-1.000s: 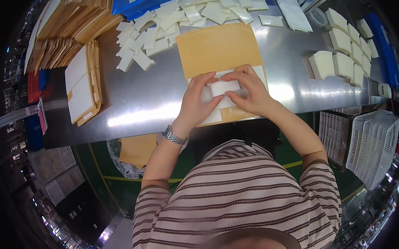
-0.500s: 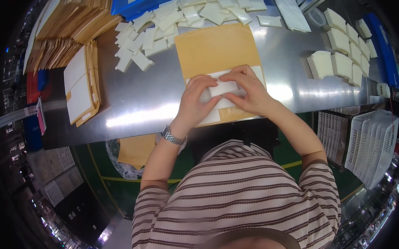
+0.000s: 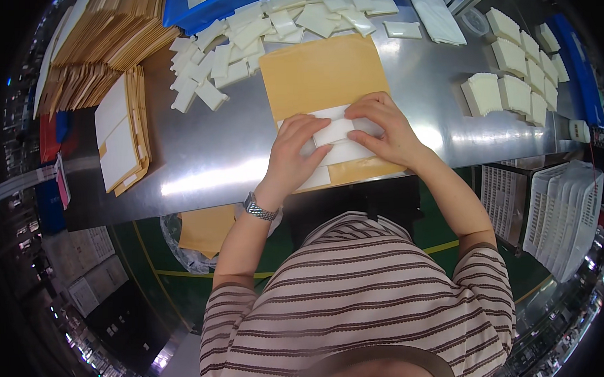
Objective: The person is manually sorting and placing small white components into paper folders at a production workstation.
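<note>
A small white rectangular piece [image 3: 334, 131] lies level between my hands, over a brown paper sheet with white panels [image 3: 325, 73]. At the piece's left end, the thumb and fingers of my left hand [image 3: 295, 150] are closed on it. My right hand [image 3: 388, 134] has its thumb and curled fingers at the right end, closed about it. The white panels beneath are partly covered by my hands. Beyond the sheet, many similar white flat pieces [image 3: 248, 34] lie in a loose heap.
Brown folders are piled [image 3: 110, 35] at the far left, with a smaller stack [image 3: 121, 132] nearer me. Rows of cream ribbed pieces [image 3: 515, 95] stand at the right. A blue bin [image 3: 206, 9] sits at the back, and a folded white bag [image 3: 436, 17] lies right of the heap.
My right hand has shifted slightly right, its thumb and fingers now nearer the piece's right end. The left hand stays almost in place.
</note>
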`<state>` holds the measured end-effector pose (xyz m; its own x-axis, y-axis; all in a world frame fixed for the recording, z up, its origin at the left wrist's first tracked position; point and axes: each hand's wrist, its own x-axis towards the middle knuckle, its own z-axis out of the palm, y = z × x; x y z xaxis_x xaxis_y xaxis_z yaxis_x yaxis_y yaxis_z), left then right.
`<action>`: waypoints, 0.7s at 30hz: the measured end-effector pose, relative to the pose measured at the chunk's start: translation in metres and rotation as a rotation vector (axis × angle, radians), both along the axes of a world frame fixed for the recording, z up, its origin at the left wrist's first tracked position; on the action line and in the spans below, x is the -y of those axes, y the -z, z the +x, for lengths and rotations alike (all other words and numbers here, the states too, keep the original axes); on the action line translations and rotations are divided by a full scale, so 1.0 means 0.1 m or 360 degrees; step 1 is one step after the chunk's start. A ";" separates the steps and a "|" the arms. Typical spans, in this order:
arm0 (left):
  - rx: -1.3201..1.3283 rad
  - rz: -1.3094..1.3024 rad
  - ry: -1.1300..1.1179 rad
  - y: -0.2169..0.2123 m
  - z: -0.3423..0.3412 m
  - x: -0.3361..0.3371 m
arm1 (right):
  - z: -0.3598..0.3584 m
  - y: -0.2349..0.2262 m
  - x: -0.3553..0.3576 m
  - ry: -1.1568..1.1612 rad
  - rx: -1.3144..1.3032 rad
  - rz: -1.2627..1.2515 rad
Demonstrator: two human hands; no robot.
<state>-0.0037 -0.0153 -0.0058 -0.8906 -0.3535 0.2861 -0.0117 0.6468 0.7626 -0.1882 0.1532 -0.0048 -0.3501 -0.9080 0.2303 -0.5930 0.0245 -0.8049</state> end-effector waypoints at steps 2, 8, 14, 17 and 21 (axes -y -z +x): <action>-0.0007 -0.0056 0.0046 0.02 0.01 0.01 | 0.02 -0.01 0.01 0.0036 0.0067 0.0039; 0.0048 0.0010 0.0071 0.00 0.02 0.01 | 0.00 -0.02 0.03 -0.0004 -0.0109 0.0072; 0.0051 0.0025 0.0096 -0.01 0.01 0.01 | 0.05 0.00 0.07 0.0008 -0.0231 0.0098; 0.0065 0.0015 0.0084 0.00 0.02 0.00 | 0.11 0.06 0.08 0.0081 -0.0314 0.0062; -0.0008 -0.0091 0.0073 0.01 0.01 -0.04 | 0.06 0.06 0.05 0.0036 -0.0461 -0.0056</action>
<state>-0.0027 -0.0113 -0.0066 -0.9039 -0.2953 0.3094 0.0230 0.6889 0.7245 -0.1821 0.1486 -0.0109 -0.2852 -0.8903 0.3549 -0.7978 0.0153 -0.6027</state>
